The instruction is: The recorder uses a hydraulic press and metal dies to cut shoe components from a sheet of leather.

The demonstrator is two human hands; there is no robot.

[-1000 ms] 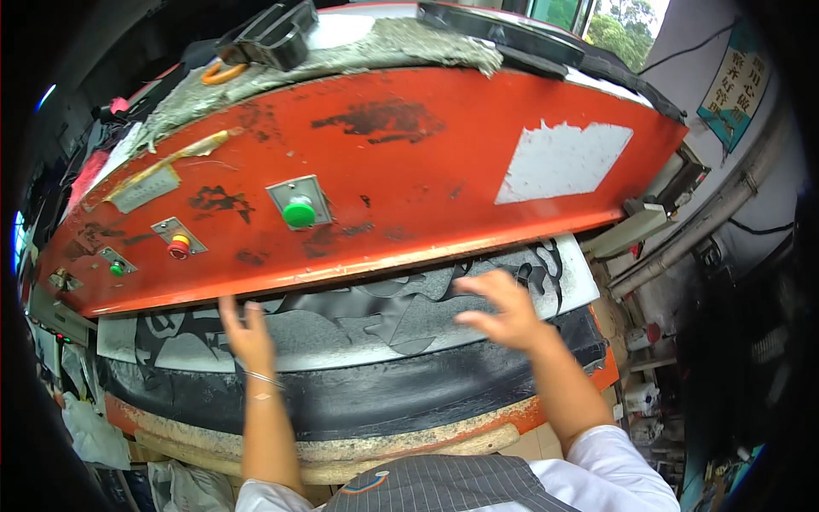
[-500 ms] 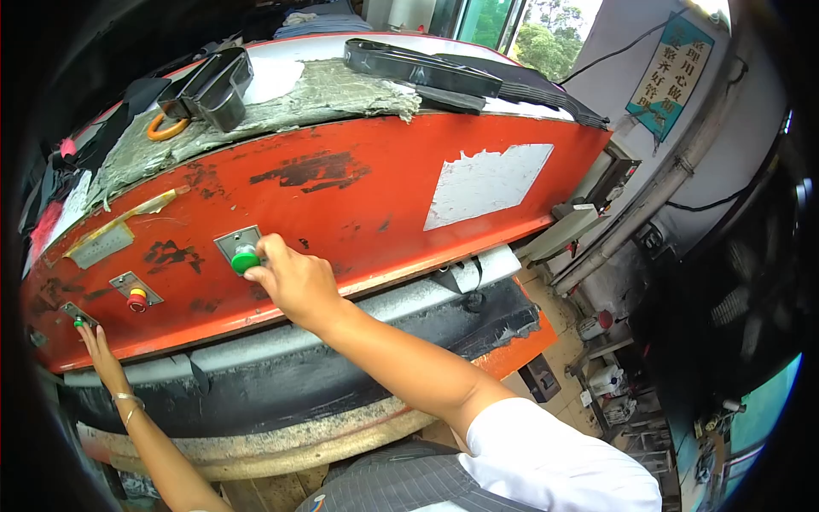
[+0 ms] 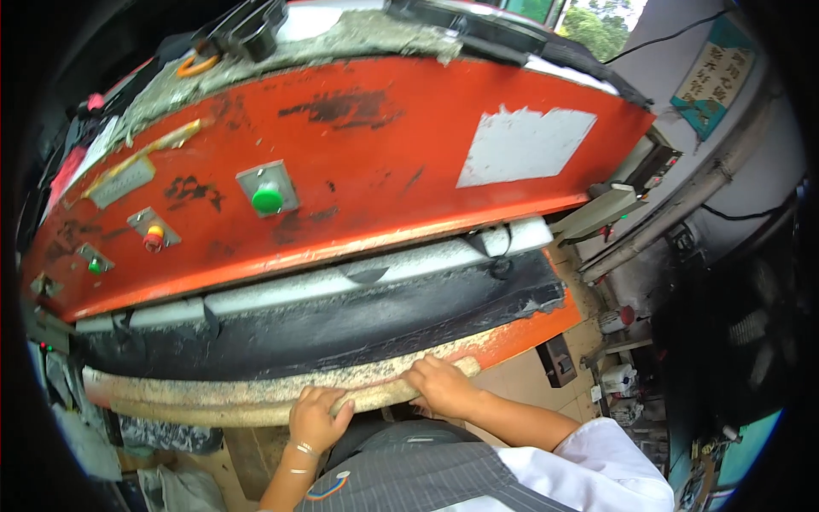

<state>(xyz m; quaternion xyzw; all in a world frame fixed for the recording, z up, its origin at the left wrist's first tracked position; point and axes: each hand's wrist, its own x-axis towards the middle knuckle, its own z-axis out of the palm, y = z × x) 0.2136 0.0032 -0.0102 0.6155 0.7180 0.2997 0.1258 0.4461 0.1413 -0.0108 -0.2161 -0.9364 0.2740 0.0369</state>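
Observation:
Both hands are on the worn, cream-coloured padded edge point(image 3: 205, 414) along the front of the red machine. My left hand point(image 3: 316, 418) is curled over this padding, with a bracelet at the wrist. Further right, my right hand point(image 3: 439, 386) wraps round the same edge, fingers on top and part of the hand underneath. Behind the padding lies a black sheet point(image 3: 341, 320), and beyond it a white foam strip point(image 3: 290, 299). On the red front panel point(image 3: 358, 162) sit a large green push button point(image 3: 266, 200), a red-and-yellow stop button point(image 3: 153, 239) and a smaller green button point(image 3: 94, 265).
On top of the machine, black trays point(image 3: 478, 30) and scissors with an orange handle point(image 3: 198, 65) rest by a frayed grey cloth point(image 3: 367, 34). A pipe point(image 3: 665, 230) runs along the right wall. A black box point(image 3: 557, 360) stands on the floor at right.
Both hands have left the two green buttons and come down to the padded front edge, close together. The view has tilted downward.

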